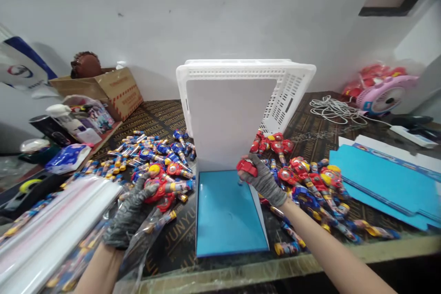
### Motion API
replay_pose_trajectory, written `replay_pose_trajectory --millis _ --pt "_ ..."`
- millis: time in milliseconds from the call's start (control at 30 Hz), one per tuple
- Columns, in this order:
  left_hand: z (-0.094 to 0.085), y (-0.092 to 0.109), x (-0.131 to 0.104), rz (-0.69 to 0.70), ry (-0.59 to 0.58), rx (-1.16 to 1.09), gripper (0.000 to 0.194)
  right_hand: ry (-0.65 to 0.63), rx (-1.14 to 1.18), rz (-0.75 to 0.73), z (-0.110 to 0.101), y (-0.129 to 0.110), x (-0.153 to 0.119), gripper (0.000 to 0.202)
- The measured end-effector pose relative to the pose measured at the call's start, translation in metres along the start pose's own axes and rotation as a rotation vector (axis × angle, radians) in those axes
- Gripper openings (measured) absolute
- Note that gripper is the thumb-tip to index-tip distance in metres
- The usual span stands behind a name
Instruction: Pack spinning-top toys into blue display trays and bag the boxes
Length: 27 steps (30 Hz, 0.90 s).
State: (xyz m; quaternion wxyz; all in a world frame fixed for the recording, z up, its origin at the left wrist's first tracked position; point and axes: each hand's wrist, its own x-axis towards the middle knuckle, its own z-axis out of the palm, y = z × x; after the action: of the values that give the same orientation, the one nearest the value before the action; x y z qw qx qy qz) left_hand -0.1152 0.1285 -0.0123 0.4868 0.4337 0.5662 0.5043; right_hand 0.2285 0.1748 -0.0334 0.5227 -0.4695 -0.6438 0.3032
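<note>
My left hand [129, 213], in a grey glove, is closed round a red toy with a clear and blue tube [163, 188], left of an open box. Clear plastic film hangs beside that wrist. My right hand [263, 179], gloved too, grips a red toy piece [247, 167] over the right side of the box. The box [229, 216] has a blue inside and a raised white lid [230, 119] that leans on a white basket. Red and blue toys [299, 170] are heaped right of the box.
The white basket [292, 101] stands tipped up behind. Small tubes [138, 147] lie in a pile at left, near stacked plastic bags [58, 229]. Flat blue cardboard [386, 179], a white cable [334, 110] and a pink fan [387, 96] are at right. A carton [120, 94] stands back left.
</note>
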Motion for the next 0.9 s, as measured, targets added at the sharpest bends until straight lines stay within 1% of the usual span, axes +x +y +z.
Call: replay_pose_trajectory --millis 67,100,133,200,233,267,367,467,533,567,667,733,800,867,900 --pt "0.015 0.01 0.005 0.018 -0.104 -0.086 0.032 -0.002 -0.108 -0.097 0.008 0.007 0.003 0.041" --pt "0.023 0.012 0.009 0.051 -0.113 -0.091 0.036 -0.016 -0.158 -0.147 0.011 0.011 0.004 0.04" --pt "0.032 0.013 0.013 0.1 -0.086 -0.063 0.04 -0.04 -0.192 -0.187 0.013 0.016 0.005 0.038" --pt "0.048 0.01 0.023 0.236 0.011 0.072 0.046 -0.104 -0.256 -0.247 0.015 0.024 0.003 0.036" --pt "0.055 0.006 0.027 0.312 0.044 0.141 0.046 -0.146 -0.297 -0.266 0.016 0.028 0.001 0.037" --pt "0.061 0.002 0.032 0.386 0.053 0.202 0.044 -0.191 -0.345 -0.278 0.016 0.031 -0.003 0.039" --pt "0.072 -0.013 0.041 0.574 -0.002 0.337 0.036 -0.283 -0.48 -0.285 0.014 0.033 -0.015 0.047" --pt "0.073 -0.024 0.043 0.704 -0.101 0.422 0.032 -0.384 -0.548 -0.33 0.013 0.027 -0.024 0.049" --pt "0.073 -0.029 0.042 0.735 -0.195 0.454 0.032 -0.467 -0.551 -0.356 0.015 0.025 -0.021 0.048" --pt "0.073 -0.031 0.04 0.729 -0.238 0.465 0.031 -0.491 -0.528 -0.342 0.017 0.027 -0.016 0.048" --pt "0.075 -0.032 0.036 0.68 -0.341 0.536 0.03 -0.524 -0.444 -0.24 0.024 0.035 0.007 0.051" --pt "0.077 -0.027 0.034 0.672 -0.415 0.629 0.03 -0.549 -0.412 -0.197 0.028 0.04 0.022 0.051" --pt "0.08 -0.019 0.036 0.692 -0.505 0.735 0.029 -0.581 -0.404 -0.195 0.029 0.039 0.032 0.051" --pt "0.087 -0.013 0.043 0.725 -0.582 0.831 0.03 -0.584 -0.402 -0.219 0.023 0.033 0.036 0.055" --pt "0.091 -0.011 0.048 0.739 -0.6 0.886 0.03 -0.541 -0.411 -0.23 0.016 0.029 0.036 0.057"
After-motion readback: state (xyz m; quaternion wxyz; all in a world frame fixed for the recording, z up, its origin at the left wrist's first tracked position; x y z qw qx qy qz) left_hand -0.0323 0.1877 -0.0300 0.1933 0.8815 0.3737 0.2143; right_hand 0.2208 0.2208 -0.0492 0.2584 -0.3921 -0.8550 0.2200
